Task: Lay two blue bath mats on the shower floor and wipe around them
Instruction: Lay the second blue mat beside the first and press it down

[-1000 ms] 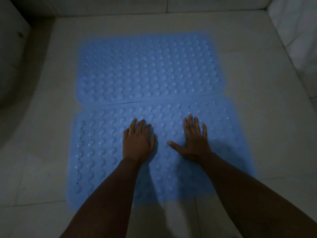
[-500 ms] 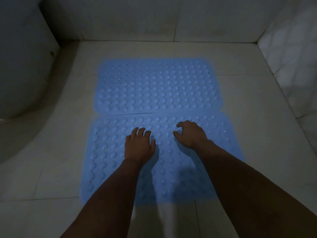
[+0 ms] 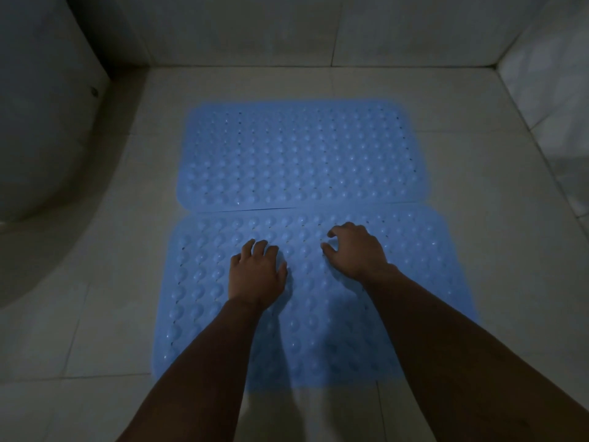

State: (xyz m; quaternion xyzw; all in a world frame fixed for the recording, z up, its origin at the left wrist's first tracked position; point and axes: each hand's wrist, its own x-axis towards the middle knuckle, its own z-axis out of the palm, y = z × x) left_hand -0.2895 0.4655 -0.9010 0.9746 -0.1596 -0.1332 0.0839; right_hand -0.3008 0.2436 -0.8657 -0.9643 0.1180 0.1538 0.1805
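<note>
We look down on a dim shower floor (image 3: 478,250) of pale tiles, where two blue bath mats lie flat, one behind the other, their long edges meeting along a thin seam. The far mat (image 3: 299,154) sits nearer the back wall (image 3: 255,30); the near mat (image 3: 414,282) lies closer to us and is set slightly to the right of the far one. Both are covered in rows of raised bumps with small holes between them. Our left hand (image 3: 256,275) rests palm down on the near mat, fingers bent a little at the knuckles and holding nothing, the tips touching the bumps. Our right hand (image 3: 355,250) sits on the same mat just beside it, apart from it, its fingers curled under with the tips pressing on the surface; we cannot tell whether they pinch any of the mat. Both forearms reach in from the bottom edge and cast soft shadows on the near mat. At the left a pale curved fixture (image 3: 41,138) rises from the floor, well apart from the mats.
</note>
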